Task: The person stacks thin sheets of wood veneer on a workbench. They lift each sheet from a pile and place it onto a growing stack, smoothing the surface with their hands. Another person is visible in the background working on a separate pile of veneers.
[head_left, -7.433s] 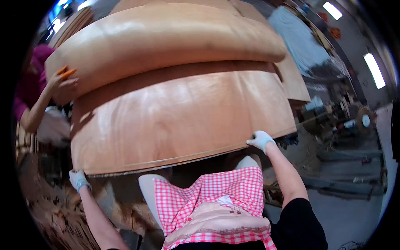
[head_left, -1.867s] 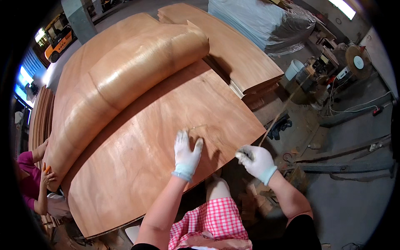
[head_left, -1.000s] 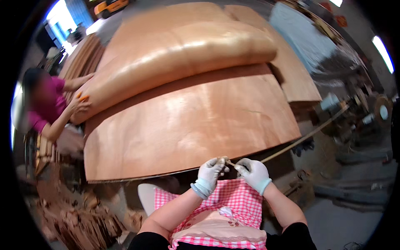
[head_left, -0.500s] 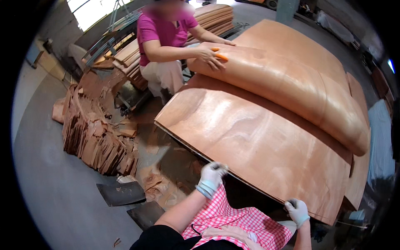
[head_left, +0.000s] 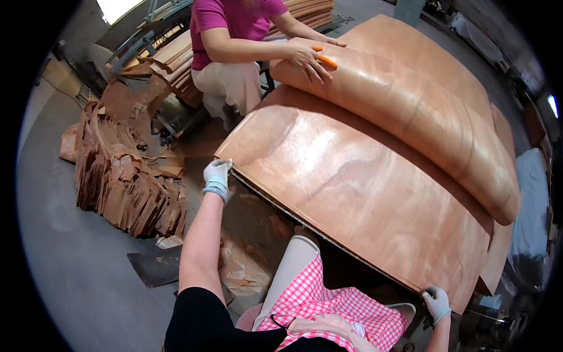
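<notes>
A wide reddish-brown wood veneer sheet [head_left: 363,205] lies flat before me on a stack, its near edge running between my hands. My left hand [head_left: 217,177], in a white glove, is closed on the sheet's near left corner with the arm stretched out. At the right part of the same edge, my right hand [head_left: 436,301] pinches the sheet, also gloved. Farther back, a large veneer sheet is bent over into a rounded fold [head_left: 404,126]. A co-worker's hand [head_left: 308,60] presses on that fold and has an orange-handled tool [head_left: 326,61] in its fingers; the tool's kind is unclear.
A bundle of broken veneer strips [head_left: 126,182] stands on the floor at the left. Loose scraps [head_left: 243,267] and a dark flat sheet [head_left: 153,267] lie near my left side. Curved wood pieces [head_left: 176,53] are stacked behind the co-worker. Plastic-wrapped material [head_left: 528,205] stands at the right.
My left hand has moved left along the near edge to the sheet's corner. The right hand has shifted slightly right and down in the picture. My view has tilted a little.
</notes>
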{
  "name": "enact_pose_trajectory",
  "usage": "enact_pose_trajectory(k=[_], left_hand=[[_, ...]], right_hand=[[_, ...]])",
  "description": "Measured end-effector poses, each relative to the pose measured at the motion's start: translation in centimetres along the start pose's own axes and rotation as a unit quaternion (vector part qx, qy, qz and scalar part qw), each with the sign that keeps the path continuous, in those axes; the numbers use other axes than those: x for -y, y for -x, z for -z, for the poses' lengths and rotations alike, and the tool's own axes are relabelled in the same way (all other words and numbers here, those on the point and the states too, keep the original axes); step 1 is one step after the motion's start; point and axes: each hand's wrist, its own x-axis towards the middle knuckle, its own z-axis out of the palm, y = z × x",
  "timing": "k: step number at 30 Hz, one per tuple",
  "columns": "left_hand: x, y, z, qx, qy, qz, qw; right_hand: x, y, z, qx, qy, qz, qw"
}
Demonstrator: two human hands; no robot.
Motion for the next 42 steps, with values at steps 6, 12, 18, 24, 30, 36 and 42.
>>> enact_pose_trajectory(k=[6, 12, 18, 24, 30, 36, 42], left_hand=[[2.0, -1.8, 0.3, 0.019, -0.016, -0.074, 0.997], [3.5, -3.9, 2.0, 0.043, -0.019, -0.085, 0.995], [2.0, -3.6, 1.8, 0.131, 0.009, -0.039, 0.991], [4.0, -5.6, 1.9, 0.16, -0.079, -0.04, 0.983], [3.8, -6.6, 1.2, 0.044, -0.492, -0.326, 0.806], [0.6, -4.4, 1.8, 0.056, -0.523, -0.339, 0.78], [0.6, -4.9, 1.1, 0.084, -0.218, -0.104, 0.967]], right_hand=[[-0.6, -1.5, 0.2, -0.081, 0.166, 0.014, 0.983], [3.0, -1.3, 1.0, -0.038, 0.152, -0.023, 0.987], [-0.1, -0.9, 2.0, -0.037, 0.132, 0.008, 0.991], [-2.5, -0.6, 1.2, -0.077, 0.181, 0.062, 0.979], [-2.0, 0.8, 0.8, -0.142, 0.262, -0.013, 0.955], [-1.8, 0.8, 1.4, -0.184, 0.235, -0.023, 0.954], [-4.2, 1.1, 4.4, -0.087, 0.144, -0.009, 0.986]])
